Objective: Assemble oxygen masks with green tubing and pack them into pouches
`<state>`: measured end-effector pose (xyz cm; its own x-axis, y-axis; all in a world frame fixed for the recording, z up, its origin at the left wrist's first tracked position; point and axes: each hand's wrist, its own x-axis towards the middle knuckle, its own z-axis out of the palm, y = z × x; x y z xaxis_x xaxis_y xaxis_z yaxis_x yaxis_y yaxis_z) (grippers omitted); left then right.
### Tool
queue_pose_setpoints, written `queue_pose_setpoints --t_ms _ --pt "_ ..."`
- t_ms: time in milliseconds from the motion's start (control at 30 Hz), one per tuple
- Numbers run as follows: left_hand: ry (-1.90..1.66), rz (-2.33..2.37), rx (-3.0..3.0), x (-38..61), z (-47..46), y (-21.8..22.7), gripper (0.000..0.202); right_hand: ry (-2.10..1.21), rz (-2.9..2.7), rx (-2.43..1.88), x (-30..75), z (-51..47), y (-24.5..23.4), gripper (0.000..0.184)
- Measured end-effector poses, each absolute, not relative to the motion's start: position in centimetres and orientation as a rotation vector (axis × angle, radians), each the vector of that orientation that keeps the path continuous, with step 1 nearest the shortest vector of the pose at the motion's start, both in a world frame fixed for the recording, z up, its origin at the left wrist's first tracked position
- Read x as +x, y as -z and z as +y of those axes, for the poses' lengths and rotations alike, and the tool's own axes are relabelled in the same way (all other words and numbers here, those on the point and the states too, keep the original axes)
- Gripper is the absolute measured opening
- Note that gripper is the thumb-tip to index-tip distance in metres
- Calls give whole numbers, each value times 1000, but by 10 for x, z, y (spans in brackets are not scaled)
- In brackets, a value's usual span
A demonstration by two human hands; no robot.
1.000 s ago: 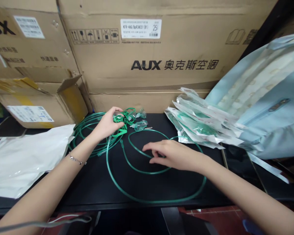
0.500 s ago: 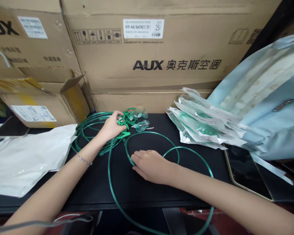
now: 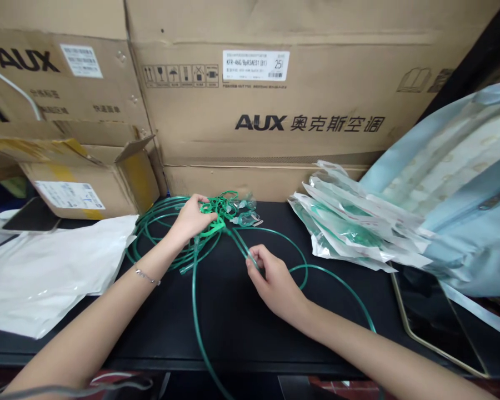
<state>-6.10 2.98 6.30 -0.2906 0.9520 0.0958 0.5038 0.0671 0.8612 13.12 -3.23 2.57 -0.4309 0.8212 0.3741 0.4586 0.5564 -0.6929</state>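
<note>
On the far side of the black table, my left hand (image 3: 195,218) is closed around part of a bright green strap (image 3: 219,226), among tangled green cords. Clear masks or cups (image 3: 246,218) with white connectors lie just right of these cords. My right hand (image 3: 270,280) pinches green plastic tubing (image 3: 238,244) between thumb and fingers, and a doubled stretch of it runs up towards the left hand. One length of that tubing drops over the table's front edge, and another loops out to the right. Beneath and behind my left hand lies a coiled heap of green tubing (image 3: 144,236).
White plastic bags (image 3: 54,266) lie on the left, near an open cardboard box (image 3: 83,183). Sealed clear packs with green contents (image 3: 354,222) are piled on the right, beside a phone (image 3: 437,316) and a light blue bag (image 3: 483,244). Large AUX cartons (image 3: 308,72) stand behind.
My right hand has turned and lifted, drawing the tubing into a straighter doubled stretch. My left hand keeps its grip on the strap. The whole view has shifted slightly.
</note>
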Motion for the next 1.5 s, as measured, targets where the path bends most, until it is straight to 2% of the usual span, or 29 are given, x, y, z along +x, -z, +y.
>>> queue_pose_setpoints --t_ms 200,467,667,767,1000,1133,1333,1500 --pt "-1028 1423 1215 -51 11 -70 21 -651 -2069 -1027 138 -42 -39 10" --pt "-1195 1255 1165 -38 27 -63 29 -638 -2363 -809 136 -30 -37 8" --pt "-1330 1402 1313 -55 30 -72 33 -136 -2981 -507 160 -25 -43 27" --pt "-1344 1482 1402 -63 32 -74 31 -121 -3082 -386 174 -27 -48 44" --pt "-1256 1485 1551 -70 38 -69 29 142 -3090 -543 199 -35 -66 24" --pt "-1251 1444 1584 -69 37 -71 28 -68 -2823 -722 209 -35 -72 29" --pt "-1263 1320 1651 -67 34 -76 28 -589 -2104 -1005 207 -15 -87 22" --pt "-1332 1302 1664 -79 36 -83 30 -867 -1619 -927 211 9 -114 19"
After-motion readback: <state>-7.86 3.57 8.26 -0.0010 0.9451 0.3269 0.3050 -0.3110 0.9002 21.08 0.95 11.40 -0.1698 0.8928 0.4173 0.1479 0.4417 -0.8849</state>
